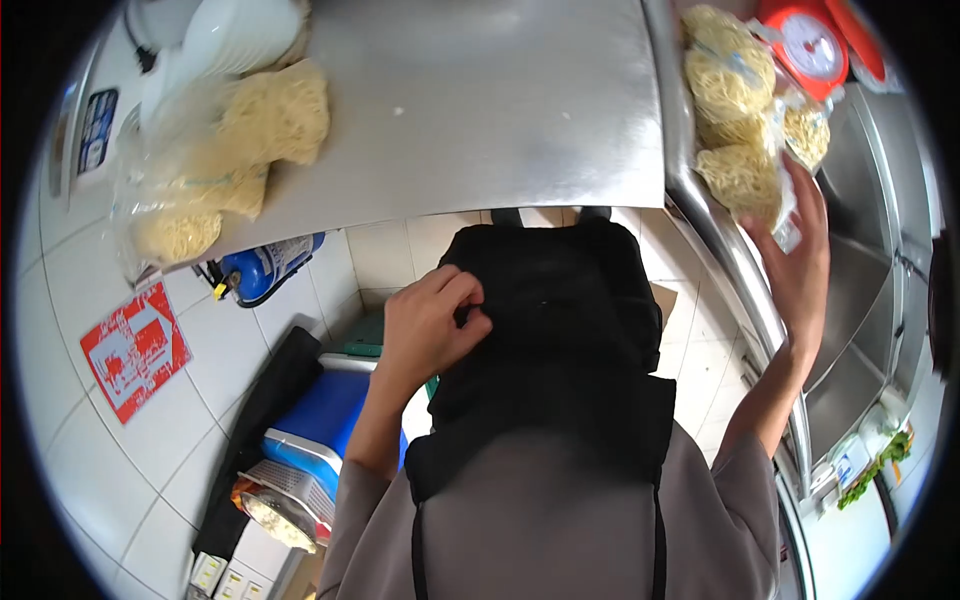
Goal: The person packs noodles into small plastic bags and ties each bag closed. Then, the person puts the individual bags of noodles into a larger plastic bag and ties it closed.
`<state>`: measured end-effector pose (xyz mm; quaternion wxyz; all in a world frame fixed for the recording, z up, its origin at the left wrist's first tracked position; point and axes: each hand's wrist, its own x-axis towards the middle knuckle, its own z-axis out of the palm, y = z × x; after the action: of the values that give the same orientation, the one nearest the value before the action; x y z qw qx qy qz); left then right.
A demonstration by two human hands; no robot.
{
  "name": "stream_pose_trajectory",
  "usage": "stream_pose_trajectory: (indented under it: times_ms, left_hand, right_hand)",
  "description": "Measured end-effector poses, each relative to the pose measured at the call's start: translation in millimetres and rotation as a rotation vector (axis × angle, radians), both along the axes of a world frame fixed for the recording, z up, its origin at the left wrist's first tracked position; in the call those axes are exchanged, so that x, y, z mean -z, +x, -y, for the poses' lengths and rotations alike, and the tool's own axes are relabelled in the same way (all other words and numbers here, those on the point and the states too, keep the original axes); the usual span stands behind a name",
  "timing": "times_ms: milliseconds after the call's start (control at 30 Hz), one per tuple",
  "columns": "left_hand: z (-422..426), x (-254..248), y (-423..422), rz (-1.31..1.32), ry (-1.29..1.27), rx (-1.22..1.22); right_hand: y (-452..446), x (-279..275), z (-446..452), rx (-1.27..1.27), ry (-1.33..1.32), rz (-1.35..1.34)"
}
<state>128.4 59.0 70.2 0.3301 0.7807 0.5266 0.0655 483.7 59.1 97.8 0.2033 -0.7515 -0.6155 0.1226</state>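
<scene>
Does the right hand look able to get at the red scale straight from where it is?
Probably not straight on: bagged noodles lie between the right hand and the red scale, so it would likely have to go over them.

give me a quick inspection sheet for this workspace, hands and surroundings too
Surface: steel table, a few pale specks on it.
Job's things: bagged noodles at right; left-side noodles with clear plastic around them.
Clutter: white containers at upper left, red scale at upper right, stacked bins at lower left.
Hands: left hand loosely curled before the black apron; right hand at the bagged noodles, grip unclear.
Cables: dark piece at upper left; cord or not, unclear.
Surroundings: steel basin, blue cylinder, red-and-white sign.
</scene>
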Motion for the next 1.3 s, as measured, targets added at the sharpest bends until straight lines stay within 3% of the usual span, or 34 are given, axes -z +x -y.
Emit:
stream_pose_trajectory:
  times_ms: [133, 233, 367, 433, 500, 600, 700, 800, 900, 1000, 1133, 1267, 1300]
  left_hand:
    - [-7, -3, -17, 0.051, 0.007, -0.109]
    - [-10, -12, -39, 0.111, 0.034, -0.256]
    - [-20, -27, -83, 0.22, 0.15, -0.502]
    - [-26, -31, -103, 0.273, 0.179, -0.568]
    - [-32, -31, -120, 0.339, 0.205, -0.605]
    - [-42, -38, -136, 0.445, 0.212, -0.665]
    - [-63, -45, -154, 0.575, 0.317, -0.681]
    - [-102, -50, -160, 0.473, 0.559, -0.495]
    - [-132, -77, -126, 0.43, 0.569, -0.326]
    - [-156, -74, -97, 0.331, 0.294, -0.202]
    - [-166, -78, -56, 0.374, 0.122, -0.015]
    - [-157, -94, -21, 0.87, -0.077, -0.052]
    - [-155, -95, -12, 0.837, -0.053, -0.016]
  right_hand:
    - [-44, -32, -17, 0.117, 0.242, -0.086]
    - [-103, -35, -52, -0.085, 0.299, -0.33]
    - [-215, -20, -118, -0.503, 0.275, -0.394]
    - [-282, -15, -159, -0.678, 0.428, -0.426]
    - [-341, -16, -196, -0.742, 0.428, -0.649]
    - [-392, 0, -238, -0.74, 0.325, -0.708]
    - [-371, 1, -246, -1.005, 0.048, -0.365]
    - [-322, -26, -226, -0.986, -0.035, -0.468]
    - [-284, -78, -203, -0.881, -0.166, -0.532]
    - [-248, -92, -191, -0.851, -0.192, -0.523]
    - [-199, -96, -168, -0.788, -0.161, -0.395]
    - [-176, -89, -144, -0.637, 0.122, -0.383]
    - [-175, -85, -138, -0.622, 0.157, -0.347]
